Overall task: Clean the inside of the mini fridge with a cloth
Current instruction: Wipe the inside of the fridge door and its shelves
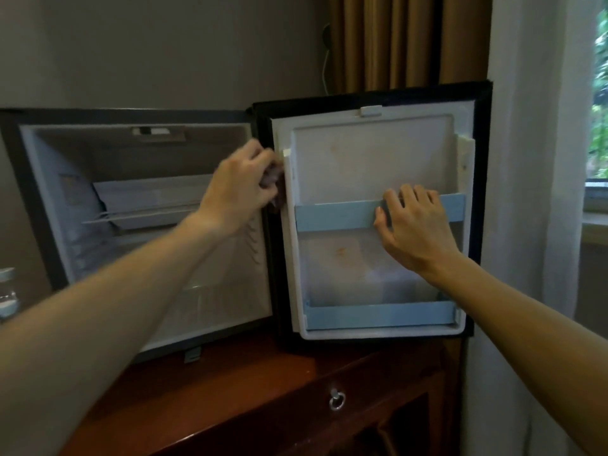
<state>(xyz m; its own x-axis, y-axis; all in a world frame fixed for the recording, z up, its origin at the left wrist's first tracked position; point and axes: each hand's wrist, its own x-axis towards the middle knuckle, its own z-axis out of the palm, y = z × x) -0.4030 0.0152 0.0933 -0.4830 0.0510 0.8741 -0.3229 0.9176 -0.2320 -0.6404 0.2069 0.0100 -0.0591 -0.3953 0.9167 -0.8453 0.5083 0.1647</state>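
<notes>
Two bare forearms reach from the viewer's position across a dark wooden cabinet (263, 390) toward the mini fridge (138, 205) standing on it, door (371, 212) swung fully open to the right. Left hand (240, 189), fingers curled, grips a bunched greyish cloth (273, 184) against the hinge-side edge of the door liner, apparently wiping the seal. Right hand (414, 228), fingers fairly straight and spread, rests on the upper pale-blue door rail (335, 215); probably it steadies the door against the wiping pressure. Yellowish stains (342, 253) mark the liner between the two rails, just left of and below the right hand and well apart from the cloth. Fridge cavity holds a small shelf (148, 202). A curtain (394, 37) hangs behind
</notes>
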